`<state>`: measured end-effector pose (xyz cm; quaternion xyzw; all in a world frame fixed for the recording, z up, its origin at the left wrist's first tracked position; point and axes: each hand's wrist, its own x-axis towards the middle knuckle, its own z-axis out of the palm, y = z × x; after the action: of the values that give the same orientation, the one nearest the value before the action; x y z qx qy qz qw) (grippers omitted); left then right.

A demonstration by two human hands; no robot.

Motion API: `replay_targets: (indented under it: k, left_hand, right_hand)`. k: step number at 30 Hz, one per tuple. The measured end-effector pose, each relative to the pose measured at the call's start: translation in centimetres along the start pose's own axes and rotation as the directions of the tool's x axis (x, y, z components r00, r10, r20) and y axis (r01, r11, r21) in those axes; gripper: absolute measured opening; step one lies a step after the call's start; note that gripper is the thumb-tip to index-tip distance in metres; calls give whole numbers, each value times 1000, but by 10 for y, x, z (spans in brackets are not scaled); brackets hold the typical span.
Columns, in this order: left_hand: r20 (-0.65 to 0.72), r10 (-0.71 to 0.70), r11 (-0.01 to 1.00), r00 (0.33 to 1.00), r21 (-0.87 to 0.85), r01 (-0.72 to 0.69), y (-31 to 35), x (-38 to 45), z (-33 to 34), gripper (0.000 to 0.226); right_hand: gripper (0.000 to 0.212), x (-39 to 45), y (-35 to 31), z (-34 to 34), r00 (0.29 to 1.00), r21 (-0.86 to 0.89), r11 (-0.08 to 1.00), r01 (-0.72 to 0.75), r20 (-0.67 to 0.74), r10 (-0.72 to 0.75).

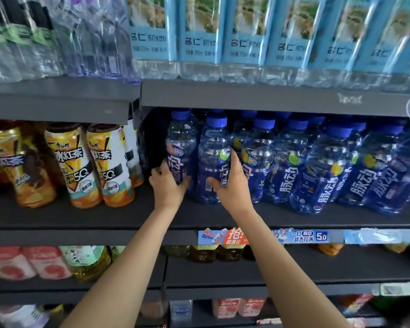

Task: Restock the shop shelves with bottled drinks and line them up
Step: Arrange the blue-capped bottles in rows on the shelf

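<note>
Two blue-capped clear bottles with blue labels stand at the left end of a row on the dark middle shelf (104, 216). My left hand (167, 184) grips the lower part of the leftmost blue bottle (181, 140). My right hand (232, 183) grips the blue bottle beside it (213, 147), fingers curled round its label. Both bottles stand upright, close together. More blue bottles (322, 166) of the same kind fill the shelf to the right, several rows deep.
Yellow iced-tea bottles (81, 162) stand to the left on the same shelf, with a dark gap between them and the blue ones. Light-blue labelled water bottles (244, 36) line the shelf above. Price tags (265, 236) run along the shelf edge; lower shelves hold other drinks.
</note>
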<state>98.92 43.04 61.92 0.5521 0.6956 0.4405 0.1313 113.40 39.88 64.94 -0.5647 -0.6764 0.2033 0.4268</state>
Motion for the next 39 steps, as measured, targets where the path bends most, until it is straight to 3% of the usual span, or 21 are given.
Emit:
replay_targets:
  k: [2, 8, 12, 14, 18, 22, 27, 29, 31, 34, 35, 39]
  left_hand:
    - [27, 47, 998, 999, -31, -47, -7, 3, -4, 73]
    - [-60, 5, 997, 998, -77, -10, 12, -7, 3, 77]
    - [-37, 3, 989, 999, -148, -8, 10, -10, 4, 78]
    - [-42, 58, 971, 997, -229, -66, 4, -16, -2, 76]
    - [-134, 172, 911, 976, -355, -209, -10, -44, -19, 51]
    - [-100, 247, 867, 964, -422, -266, -13, -55, -25, 44]
    - [125, 324, 905, 938, -331, -269, -32, -49, -36, 74]
    - [137, 310, 899, 941, -363, -244, -27, -50, -36, 83]
    - [80, 266, 906, 961, -361, -221, -19, -49, -32, 84]
    - [26, 217, 936, 976, -288, -201, -17, -42, -29, 73]
    - [36, 213, 936, 976, -293, -193, -18, -40, -29, 71]
    - [70, 211, 926, 975, -335, -176, -21, -38, -29, 68]
  right_hand:
    - [84, 2, -1, -1, 1000, 4, 1000, 0, -2, 0]
    - [85, 0, -2, -6, 997, -44, 999, -20, -69, 17]
    - [84, -5, -1, -7, 995, -37, 999, -13, -101, 9]
    - [83, -9, -4, -8, 995, -17, 1000, -6, -103, 5]
    - [82, -23, -15, 2, 993, 27, 999, 43, -110, -40]
    - [78, -27, -31, 31, 986, -28, 994, 103, -131, -106]
    - [85, -20, -35, 45, 999, -3, 1000, 8, -36, -8]
    - [85, -21, -33, 35, 1000, 0, 1000, 22, 4, -22]
    - [72, -23, -31, 16, 979, -39, 994, 103, -173, -109]
    - [59, -17, -14, -20, 820, -39, 998, 40, -570, -55]
    - [62, -13, -5, -28, 804, -37, 999, -26, -595, -1]
    - [77, -5, 18, -26, 886, -172, 977, -129, -463, 35]
